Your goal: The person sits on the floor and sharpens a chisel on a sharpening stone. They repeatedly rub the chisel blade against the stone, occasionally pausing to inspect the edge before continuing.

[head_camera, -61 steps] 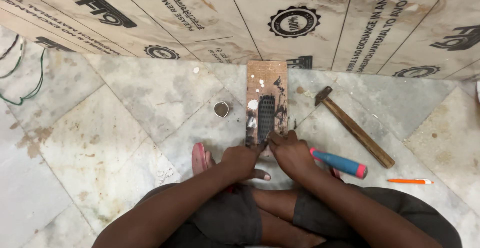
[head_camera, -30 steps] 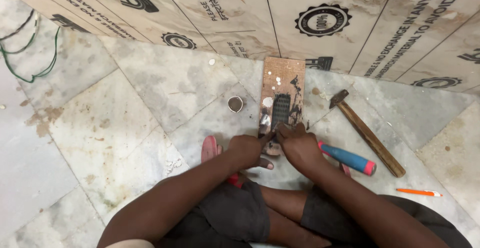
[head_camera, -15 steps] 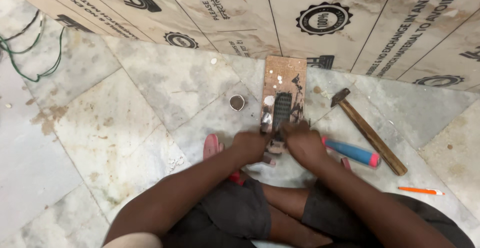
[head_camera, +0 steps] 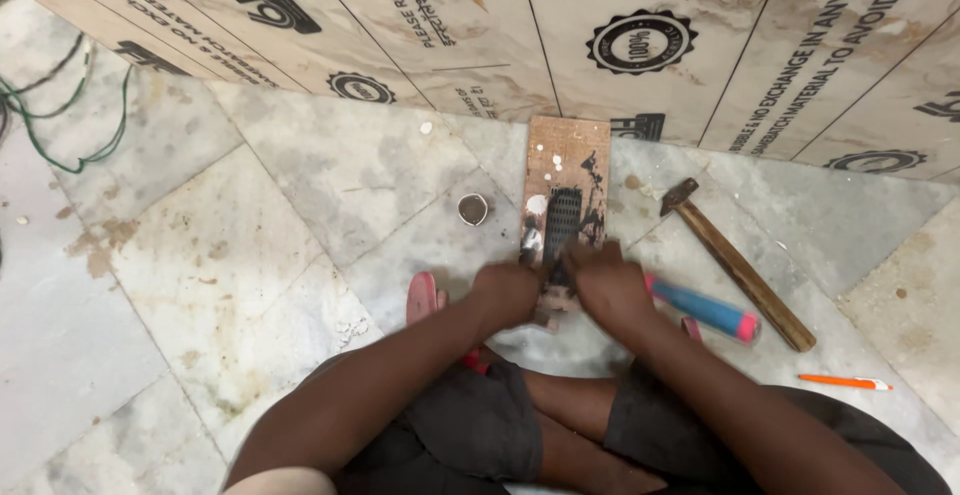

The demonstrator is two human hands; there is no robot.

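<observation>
Cap (head_camera: 472,209) w/ dark contents, nr board (head_camera: 566,170)

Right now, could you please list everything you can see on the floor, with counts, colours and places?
Wooden board: one, brown, paint-spotted, ahead of the hands.
Black ridged piece: one, on the board.
Hammer: one, wooden handle, right of the board.
Blue tool: one, pink-tipped, beside the right hand.
Orange pencil: one, far right.
Small round cup: one, left of the board.
Green wire: far left.
Pink slipper: partly hidden.
Left hand, right hand: at the board's near end.
</observation>
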